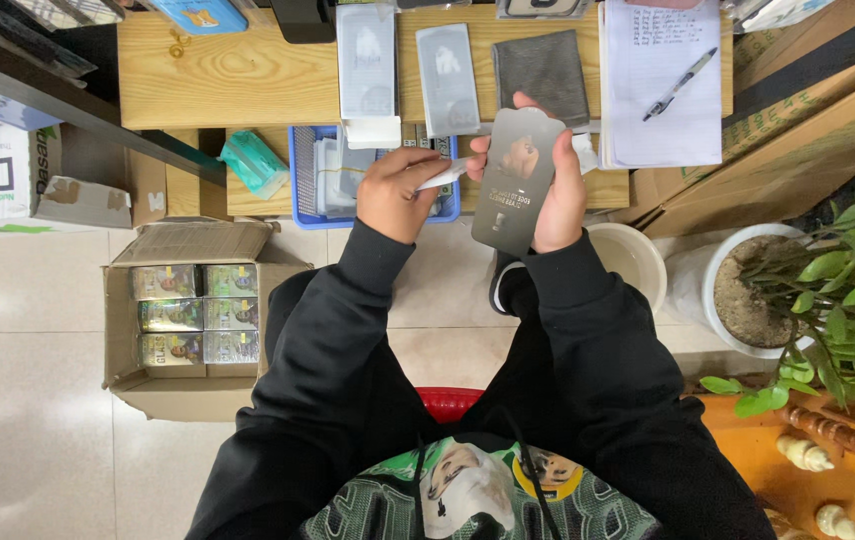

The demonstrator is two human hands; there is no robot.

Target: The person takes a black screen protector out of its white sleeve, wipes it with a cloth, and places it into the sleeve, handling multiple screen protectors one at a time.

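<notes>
Right hand (560, 195) gripping a flat grey packet (518, 180), left hand (396, 192) pinching a white strip (445, 176) — blue tray (300, 175) of clear sleeves at twelve o'clock, cardboard box (128, 385) of small boxes at nine.

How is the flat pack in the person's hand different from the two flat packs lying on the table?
The dark grey pack is held up by the right hand, while the two pale packs lie flat on the wooden table. The held one is darker; the lying ones look whitish and see-through. All are flat, long rectangles.
</notes>
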